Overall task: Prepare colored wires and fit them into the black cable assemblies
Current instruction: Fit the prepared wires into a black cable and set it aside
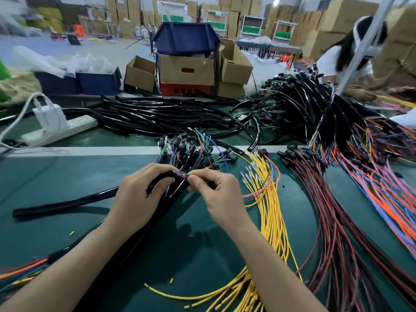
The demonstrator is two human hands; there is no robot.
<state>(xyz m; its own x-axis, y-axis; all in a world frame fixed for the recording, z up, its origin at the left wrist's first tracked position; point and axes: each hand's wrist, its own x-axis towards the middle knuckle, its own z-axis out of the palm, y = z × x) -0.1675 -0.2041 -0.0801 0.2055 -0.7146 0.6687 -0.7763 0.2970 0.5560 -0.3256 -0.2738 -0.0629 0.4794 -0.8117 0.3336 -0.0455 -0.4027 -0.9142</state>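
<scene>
My left hand [139,194] grips the end of a black cable sleeve [67,203] that runs left across the green table. Short colored wire ends [182,175] in blue, orange and green stick out between my two hands. My right hand [216,190] pinches those wire ends with thumb and forefinger. An orange and a blue wire [267,185] loop from that hand to the right. A bundle of yellow wires [270,217] lies just right of my right hand. Dark red wires [333,221] lie further right.
Black assemblies with colored leads [191,149] lie just behind my hands. A pile of black sleeves [162,115] and a large harness heap [315,109] fill the back. A power strip [60,129], cardboard boxes [186,70] and another person [351,57] are beyond.
</scene>
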